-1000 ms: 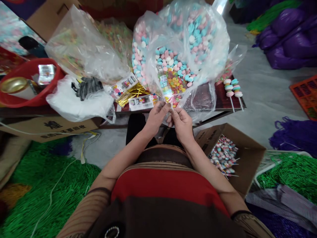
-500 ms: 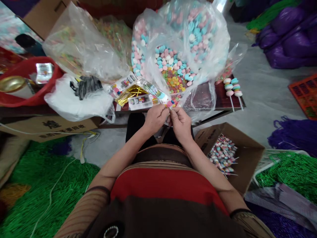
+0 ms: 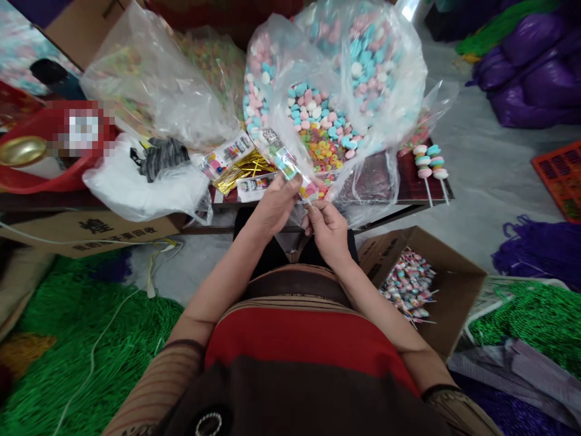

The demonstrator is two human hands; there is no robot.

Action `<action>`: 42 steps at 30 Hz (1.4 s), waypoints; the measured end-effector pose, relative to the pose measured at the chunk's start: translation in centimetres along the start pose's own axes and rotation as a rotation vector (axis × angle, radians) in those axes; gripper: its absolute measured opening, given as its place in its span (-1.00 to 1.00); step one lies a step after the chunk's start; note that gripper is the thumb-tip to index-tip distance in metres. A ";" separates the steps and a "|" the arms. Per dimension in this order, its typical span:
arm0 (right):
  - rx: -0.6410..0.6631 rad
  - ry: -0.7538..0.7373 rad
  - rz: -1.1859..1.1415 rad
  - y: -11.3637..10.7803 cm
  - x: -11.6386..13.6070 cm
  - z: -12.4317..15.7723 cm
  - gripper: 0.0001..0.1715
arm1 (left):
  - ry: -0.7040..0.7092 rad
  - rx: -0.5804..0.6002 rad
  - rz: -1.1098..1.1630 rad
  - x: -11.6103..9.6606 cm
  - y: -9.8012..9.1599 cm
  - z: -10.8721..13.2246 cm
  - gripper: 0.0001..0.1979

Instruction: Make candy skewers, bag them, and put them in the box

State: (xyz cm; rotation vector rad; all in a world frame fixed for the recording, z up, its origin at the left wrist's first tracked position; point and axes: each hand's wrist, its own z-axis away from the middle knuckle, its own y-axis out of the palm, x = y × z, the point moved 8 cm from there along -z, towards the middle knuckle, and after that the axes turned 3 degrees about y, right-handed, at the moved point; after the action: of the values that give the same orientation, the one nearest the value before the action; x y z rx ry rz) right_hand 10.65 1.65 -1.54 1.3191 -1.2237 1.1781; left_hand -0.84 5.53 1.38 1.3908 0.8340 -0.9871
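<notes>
Between my hands is a candy skewer (image 3: 284,158) in a clear printed wrapper, slanting up to the left over the table edge. My left hand (image 3: 278,206) is closed around the wrapper's middle, thumb on top. At its lower end, my right hand (image 3: 329,231) pinches the gathered wrapper between thumb and fingers; the stick is mostly hidden there. Just left lie gold twist ties (image 3: 247,169) and flat printed wrappers (image 3: 231,151). Beyond the hands an open bag of marshmallows (image 3: 313,109) also holds ring gummies (image 3: 322,148).
Two unwrapped marshmallow skewers (image 3: 431,162) overhang the table's right corner. A cardboard box (image 3: 458,290) of wrapped skewers stands on the floor at right. On the left are a red basin (image 3: 31,178), a white plastic bag (image 3: 140,197) and green strands (image 3: 104,339) on the floor.
My left hand has moved up and left from the wrapper's lower end onto its middle. My right hand stays pinched at the lower end, slightly lower.
</notes>
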 end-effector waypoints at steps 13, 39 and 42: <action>0.145 0.091 0.045 0.6 -1.2 0.0 -0.57 | -0.162 0.087 -0.080 3.4 0.7 1.4 -0.45; -0.023 -0.417 0.519 -1.6 5.6 -3.7 -0.67 | -0.166 0.308 -0.502 7.1 -0.9 2.1 -0.46; -0.058 -0.453 0.568 -1.4 5.7 -3.5 -0.69 | -0.119 0.305 -0.526 6.7 -1.0 1.7 -0.47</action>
State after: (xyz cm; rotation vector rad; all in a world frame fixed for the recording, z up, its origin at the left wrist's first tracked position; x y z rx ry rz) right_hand 12.12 4.77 4.40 1.2715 -2.0433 1.2443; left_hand 0.73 3.47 -5.15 1.3744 1.0152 -1.6412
